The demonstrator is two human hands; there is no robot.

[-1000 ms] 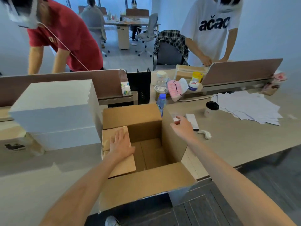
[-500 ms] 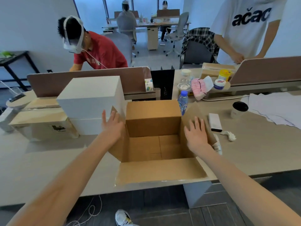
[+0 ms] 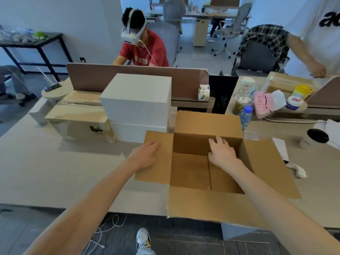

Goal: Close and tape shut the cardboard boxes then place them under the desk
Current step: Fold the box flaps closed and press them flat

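On the desk [image 3: 55,173], the left hand [image 3: 145,157] lies flat on the box [image 3: 207,126] flap; the right hand [image 3: 221,154] reaches inside, fingers spread.

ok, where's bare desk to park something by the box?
Free: beige desk left of the open brown cardboard box, in front of the stacked white boxes, down to the near edge. Crowded right of it: black-lidded cup, white papers, crumpled tissue.

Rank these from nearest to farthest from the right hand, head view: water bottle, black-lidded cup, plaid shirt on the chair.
From the right hand:
1. Water bottle, just behind the cardboard box.
2. Black-lidded cup, on the desk, off to the right.
3. Plaid shirt, on a chair beyond the desk.
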